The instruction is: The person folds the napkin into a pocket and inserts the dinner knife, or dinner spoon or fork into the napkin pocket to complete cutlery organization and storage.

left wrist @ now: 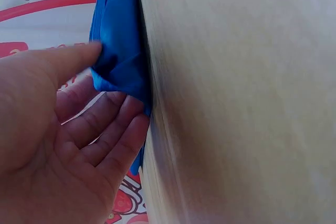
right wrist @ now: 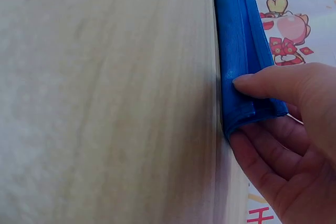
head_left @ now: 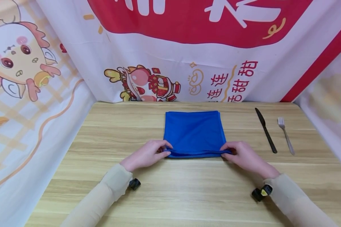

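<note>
A folded blue cloth lies flat on the wooden table, its near edge lifted a little. At its near left corner my left hand pinches that edge between thumb and fingers. My right hand pinches the same edge at the near right corner. In the left wrist view the left thumb presses on the outside of the cloth, with the fingers tucked behind the corner. Seen from the right wrist, the cloth's layers curve between the thumb and the fingers beneath.
A black knife and a silver fork lie side by side on the table, right of the cloth. Printed fabric hangs behind the table and along both sides. Each wrist wears a small black camera.
</note>
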Available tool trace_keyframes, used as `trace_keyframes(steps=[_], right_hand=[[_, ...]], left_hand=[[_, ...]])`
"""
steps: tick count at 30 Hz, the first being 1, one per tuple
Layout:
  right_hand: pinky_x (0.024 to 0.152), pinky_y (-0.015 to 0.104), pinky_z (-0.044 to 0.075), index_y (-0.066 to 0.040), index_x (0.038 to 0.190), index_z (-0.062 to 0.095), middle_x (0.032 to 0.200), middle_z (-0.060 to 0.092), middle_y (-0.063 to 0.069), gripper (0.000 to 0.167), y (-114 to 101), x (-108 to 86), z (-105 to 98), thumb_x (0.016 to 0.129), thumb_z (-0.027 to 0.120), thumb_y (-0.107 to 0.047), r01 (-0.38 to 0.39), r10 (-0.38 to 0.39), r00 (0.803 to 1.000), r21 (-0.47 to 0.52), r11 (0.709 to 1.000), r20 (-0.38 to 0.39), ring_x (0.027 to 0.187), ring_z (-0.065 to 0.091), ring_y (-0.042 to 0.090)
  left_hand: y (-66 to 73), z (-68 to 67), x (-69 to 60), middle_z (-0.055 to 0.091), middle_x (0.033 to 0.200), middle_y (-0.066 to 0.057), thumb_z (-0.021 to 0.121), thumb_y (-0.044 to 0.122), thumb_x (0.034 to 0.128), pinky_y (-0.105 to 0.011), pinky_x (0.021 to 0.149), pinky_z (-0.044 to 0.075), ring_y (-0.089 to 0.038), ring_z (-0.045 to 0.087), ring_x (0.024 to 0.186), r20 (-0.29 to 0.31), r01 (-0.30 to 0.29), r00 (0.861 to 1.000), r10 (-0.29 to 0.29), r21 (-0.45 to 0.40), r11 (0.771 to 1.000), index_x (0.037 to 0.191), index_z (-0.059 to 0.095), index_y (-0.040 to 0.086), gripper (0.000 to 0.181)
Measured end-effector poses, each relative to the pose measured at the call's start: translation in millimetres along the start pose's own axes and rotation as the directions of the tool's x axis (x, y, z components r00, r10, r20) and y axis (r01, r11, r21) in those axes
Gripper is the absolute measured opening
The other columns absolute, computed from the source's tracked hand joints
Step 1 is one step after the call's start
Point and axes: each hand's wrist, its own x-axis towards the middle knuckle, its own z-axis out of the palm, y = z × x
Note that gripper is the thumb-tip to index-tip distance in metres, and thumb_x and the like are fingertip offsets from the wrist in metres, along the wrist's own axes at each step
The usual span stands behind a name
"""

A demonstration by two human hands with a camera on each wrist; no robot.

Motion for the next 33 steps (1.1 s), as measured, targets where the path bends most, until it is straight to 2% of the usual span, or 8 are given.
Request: trace_keyframes(steps=[5,7,11,14,19,24,28,33], right_hand=[[0.077,0.032,0.055,-0.015,0.107,0.076,0.106,0.072,-0.002,0.015,2,1.6,-2,0.094,0.075,-0.008,-0.015,0.015,1.0,0.033,0.999,0.003,0.089,0.062,0.016],[0.078,0.032,0.056,-0.015,0.107,0.076,0.107,0.072,-0.001,0.015,1,1.5,-3,0.095,0.074,-0.008,-0.02,0.02,1.0,0.054,0.998,0.002,0.09,0.062,0.016],[0.081,0.034,0.056,-0.015,0.108,0.076,0.108,0.072,-0.001,0.014,-2,0.2,-7,0.095,0.073,-0.008,-0.02,0.022,0.999,0.086,0.996,-0.023,0.095,0.064,0.017],[0.082,0.037,0.056,-0.015,0.107,0.075,0.107,0.072,-0.003,0.014,-5,-0.8,-12,0.095,0.073,-0.007,-0.002,0.008,0.998,0.096,0.995,-0.062,0.096,0.065,0.017],[0.081,0.039,0.057,-0.014,0.108,0.075,0.105,0.072,-0.004,0.015,-8,-1.8,-21,0.094,0.074,-0.007,0.037,-0.024,0.992,0.102,0.994,-0.122,0.094,0.066,0.016],[0.082,0.036,0.057,-0.014,0.112,0.074,0.11,0.072,-0.001,0.018,-11,-1.0,-27,0.095,0.075,-0.011,0.023,-0.007,0.989,0.104,0.994,-0.15,0.094,0.066,0.016],[0.082,0.033,0.056,-0.015,0.117,0.073,0.115,0.072,0.001,0.021,-12,1.3,-30,0.096,0.074,-0.016,-0.002,0.022,0.986,0.124,0.992,-0.163,0.095,0.066,0.018],[0.078,0.029,0.056,-0.013,0.121,0.072,0.116,0.071,0.003,0.023,-9,7.1,-31,0.099,0.071,-0.02,-0.019,0.051,0.984,0.183,0.983,-0.17,0.093,0.065,0.02]], left_hand=[[1.0,2.1,0.2,0.065,0.102,0.009,0.084,0.036,0.0862,-0.029,0.085,0.052,-0.009,0.058,0.092,0.02,0.014,1.0,-0.015,0.042,0.999,0.121,0.069,0.016,0.043],[1.7,3.0,0.2,0.065,0.102,0.009,0.086,0.034,0.0844,-0.029,0.085,0.052,-0.01,0.058,0.092,0.016,0.0,1.0,-0.002,0.079,0.997,0.115,0.071,0.016,0.038],[4.0,2.6,-0.9,0.067,0.1,0.009,0.081,0.025,0.0907,-0.031,0.084,0.052,-0.011,0.058,0.088,0.0,-0.013,1.0,0.013,0.106,0.994,0.104,0.073,0.017,0.017],[5.5,0.4,-2.9,0.068,0.099,0.011,0.076,0.022,0.0952,-0.03,0.083,0.052,-0.009,0.059,0.088,-0.02,-0.006,1.0,0.008,0.091,0.996,0.103,0.074,0.018,0.009],[9.3,-7.7,-7.0,0.067,0.097,0.013,0.07,0.025,0.0995,-0.031,0.081,0.053,-0.009,0.059,0.086,-0.052,-0.003,0.999,0.004,0.016,1.0,0.103,0.074,0.019,0.008],[12.9,-17.6,-8.3,0.07,0.096,0.003,0.065,0.026,0.1027,-0.035,0.076,0.053,-0.013,0.06,0.087,-0.072,-0.003,0.997,-0.003,-0.081,0.997,0.104,0.07,0.019,0.008],[13.5,-22.3,-4.8,0.069,0.092,-0.003,0.062,0.026,0.104,-0.035,0.079,0.052,-0.015,0.06,0.087,-0.095,0.005,0.995,-0.015,-0.106,0.994,0.108,0.066,0.02,0.008],[11.0,-25.2,3.7,0.062,0.083,-0.001,0.06,0.024,0.1053,-0.033,0.068,0.05,-0.018,0.057,0.076,-0.13,0.004,0.991,-0.022,-0.14,0.99,0.113,0.066,0.016,0.012]])
